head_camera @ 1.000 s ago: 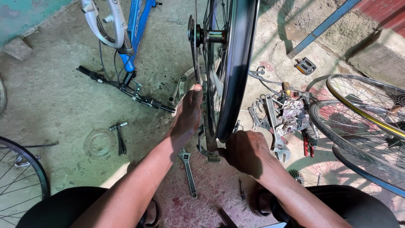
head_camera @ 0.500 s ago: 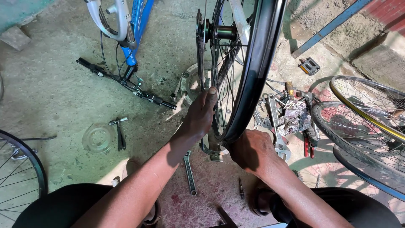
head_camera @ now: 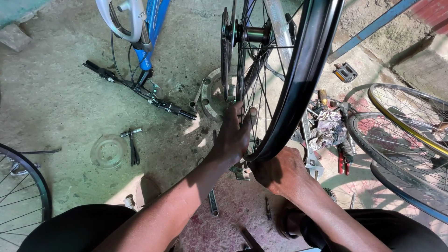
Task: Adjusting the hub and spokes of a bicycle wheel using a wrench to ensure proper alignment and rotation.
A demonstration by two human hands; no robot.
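Standing upright at the scene's centre, the black-rimmed spoked bicycle wheel [head_camera: 298,84] rests its lower edge between both hands. The left hand [head_camera: 233,135] lies against the spokes, fingers loosely curled around them. The right hand [head_camera: 280,172] is closed under the rim's near edge; what it grips is hidden. Bare concrete floor [head_camera: 56,107] lies open to the left, while scattered metal tools [head_camera: 326,130] crowd the right.

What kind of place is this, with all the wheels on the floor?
It looks like a bicycle repair spot, probably a small workshop with a concrete floor. Both hands, left and right, are on an upright bicycle wheel, spare wheels lie nearby, and a wrench lies beside them.
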